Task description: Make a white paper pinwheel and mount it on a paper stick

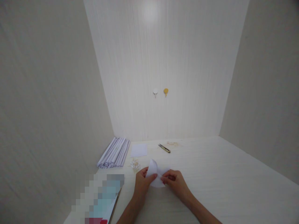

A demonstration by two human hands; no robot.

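In the head view, you are holding a small white piece of paper with a rounded top edge (pixel 154 171) between both hands, just above the pale wood-grain counter (pixel 210 174), near its front edge and a little left of the middle. Your left hand (pixel 142 183) is closing on the paper's left side, with the thumb lying across its front and the fingers (pixel 152 177) curled in behind it. Your right hand (pixel 175 182) is pinching the right edge, its fingers (pixel 164 179) bunched tightly together on the paper. The paper is bending into a curve between the two grips, its upper corner standing up toward the far wall.

Just beyond your left hand, a small pale tangled cluster (pixel 135 165) is lying on the counter; what it is made of is too small to tell. Farther back on the left, a stack of long folded white paper strips (pixel 114 152) is resting against the side wall. Just right of it, a flat square white sheet (pixel 139 150) is lying, then a pair of small dark thread snips (pixel 164 148), and near those a faint heap of pale scraps (pixel 172 143). On the far wall, a white hook (pixel 155 92) and a gold hook (pixel 165 91) are hanging side by side.
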